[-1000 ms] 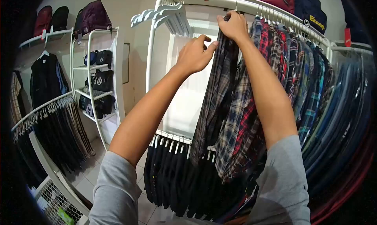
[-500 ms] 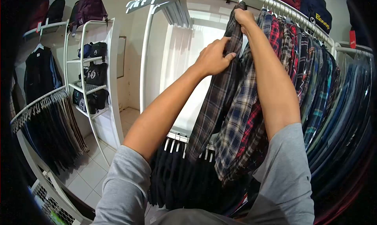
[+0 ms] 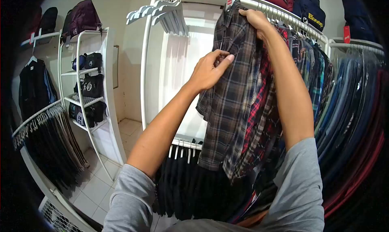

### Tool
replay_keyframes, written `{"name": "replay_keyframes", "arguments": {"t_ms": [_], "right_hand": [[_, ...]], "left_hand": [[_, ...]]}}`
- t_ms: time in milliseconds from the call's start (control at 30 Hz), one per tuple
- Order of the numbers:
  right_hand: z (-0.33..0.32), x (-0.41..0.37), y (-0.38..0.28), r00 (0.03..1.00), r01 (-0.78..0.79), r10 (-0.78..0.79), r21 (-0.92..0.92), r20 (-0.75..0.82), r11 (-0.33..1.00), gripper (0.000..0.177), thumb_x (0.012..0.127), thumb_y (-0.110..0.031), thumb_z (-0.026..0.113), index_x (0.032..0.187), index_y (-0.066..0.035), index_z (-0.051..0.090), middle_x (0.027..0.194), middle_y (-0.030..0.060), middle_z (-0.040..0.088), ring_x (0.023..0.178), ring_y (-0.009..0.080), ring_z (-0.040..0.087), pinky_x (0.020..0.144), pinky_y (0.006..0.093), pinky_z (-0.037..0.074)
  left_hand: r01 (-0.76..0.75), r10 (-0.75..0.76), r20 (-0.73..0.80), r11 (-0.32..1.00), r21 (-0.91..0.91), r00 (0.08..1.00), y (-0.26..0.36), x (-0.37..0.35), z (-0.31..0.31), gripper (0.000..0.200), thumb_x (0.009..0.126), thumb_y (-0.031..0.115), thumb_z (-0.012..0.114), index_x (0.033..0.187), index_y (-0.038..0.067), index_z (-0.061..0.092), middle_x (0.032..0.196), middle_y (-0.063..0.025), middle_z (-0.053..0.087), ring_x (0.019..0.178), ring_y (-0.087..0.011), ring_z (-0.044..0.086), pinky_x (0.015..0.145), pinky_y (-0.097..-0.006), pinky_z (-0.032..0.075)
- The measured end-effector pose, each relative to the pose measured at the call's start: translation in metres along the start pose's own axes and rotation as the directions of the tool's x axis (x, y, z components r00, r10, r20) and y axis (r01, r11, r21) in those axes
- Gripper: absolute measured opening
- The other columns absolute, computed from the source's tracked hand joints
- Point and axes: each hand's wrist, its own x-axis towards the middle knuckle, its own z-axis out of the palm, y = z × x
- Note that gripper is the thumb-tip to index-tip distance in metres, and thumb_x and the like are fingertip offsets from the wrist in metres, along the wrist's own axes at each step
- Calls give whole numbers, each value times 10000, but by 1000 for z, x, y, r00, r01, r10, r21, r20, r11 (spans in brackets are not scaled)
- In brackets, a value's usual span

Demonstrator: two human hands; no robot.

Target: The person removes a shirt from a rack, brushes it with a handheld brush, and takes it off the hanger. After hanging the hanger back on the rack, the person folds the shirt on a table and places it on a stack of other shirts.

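Note:
A dark brown-and-grey plaid shirt hangs at the left end of a row of shirts, its front turned largely toward me. Up by the collar, my right hand is closed on the shirt's shoulder. My left hand is at the chest of the same shirt, thumb and fingers closed on its cloth; part of the fingertips is hidden. A red-and-white tag shows at the collar. Behind it hang more plaid shirts, some red, some cream and navy.
White hangers hang at the left of the white rack. Dark garments hang on a lower rail. Jeans hang at right. Backpacks sit on top. Shelves with black bags and trousers stand left.
The dark plaid shirt has turned from nearly edge-on to show its front. My left hand has shifted lower on it, and my right hand stays at its shoulder. The view has shifted slightly.

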Motion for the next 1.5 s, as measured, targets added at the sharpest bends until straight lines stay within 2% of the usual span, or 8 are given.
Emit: {"name": "replay_keyframes", "arguments": {"t_ms": [400, 700, 800, 833, 900, 1100, 1333, 1500], "right_hand": [[-60, -173, -27, 959, -159, 102, 206, 264, 966, 380, 968, -272, 676, 1136, 69, 676, 1038, 152, 739, 839, 187, 720, 767, 325, 599], [-94, -268, -17, 853, -277, 13, 431, 522, 859, 358, 998, -231, 636, 1235, 37, 638, 1140, 87, 721, 960, 146, 702, 870, 290, 555], [-114, -260, 11, 777, -295, -80, 474, 624, 830, 375, 993, -246, 646, 1252, 25, 638, 1178, 72, 712, 1006, 135, 685, 901, 279, 529], [-115, -263, 11, 796, -255, -63, 428, 602, 867, 394, 986, -254, 656, 1264, 26, 633, 1179, 61, 709, 1016, 127, 676, 905, 269, 519], [-108, -285, -2, 875, -110, 2, 194, 485, 975, 437, 956, -275, 706, 1270, 24, 640, 1138, 24, 711, 1021, 95, 641, 914, 245, 488], [-89, -304, 12, 807, 309, -243, -35, 538, 950, 385, 850, -202, 829, 1105, 52, 695, 1027, 77, 745, 936, 133, 657, 885, 310, 514], [-27, -414, 34, 732, 481, -477, 126, 487, 868, 386, 767, -132, 862, 1101, 4, 724, 1017, 161, 745, 951, 259, 724, 836, 355, 548], [53, -508, 50, 687, 442, -593, 407, 420, 800, 372, 721, -55, 834, 1074, -10, 724, 876, 159, 696, 814, 316, 693, 739, 371, 535]], "left_hand": [[55, -35, -142, 988, 146, 989, 37, -92, -84, 481, 974, 442, 597, 1171, 11, 679, 1043, -211, 680, 946, -330, 679, 868, -415, 525], [169, -19, -262, 809, 563, 965, 79, -130, -179, 742, 878, 603, 657, 1395, 82, 549, 1368, -243, 532, 1316, -399, 459, 1095, -489, 371], [227, -154, -178, 817, 530, 972, 100, -148, -206, 686, 852, 637, 678, 1151, 20, 674, 1004, -233, 677, 1005, -385, 635, 905, -476, 465], [296, -264, -136, 852, 432, 955, 120, -154, -214, 673, 852, 640, 678, 1048, -3, 696, 854, -232, 692, 869, -392, 672, 810, -476, 494], [303, -198, -232, 701, 646, 952, 164, -181, -210, 670, 854, 641, 678, 907, -26, 664, 687, -235, 639, 709, -429, 647, 669, -489, 478], [444, -98, -451, 448, 776, 887, 245, -265, -172, 597, 829, 583, 742, 785, 3, 603, 571, -198, 560, 605, -417, 595, 562, -474, 428], [663, -136, -650, 190, 724, 748, 355, -406, -154, 534, 734, 441, 873, 737, 6, 562, 537, -160, 468, 490, -375, 434, 501, -420, 377], [766, -235, -745, -5, 643, 624, 428, -483, -143, 359, 755, 269, 811, 962, 35, 633, 832, -176, 660, 786, -390, 649, 681, -444, 488]]}}
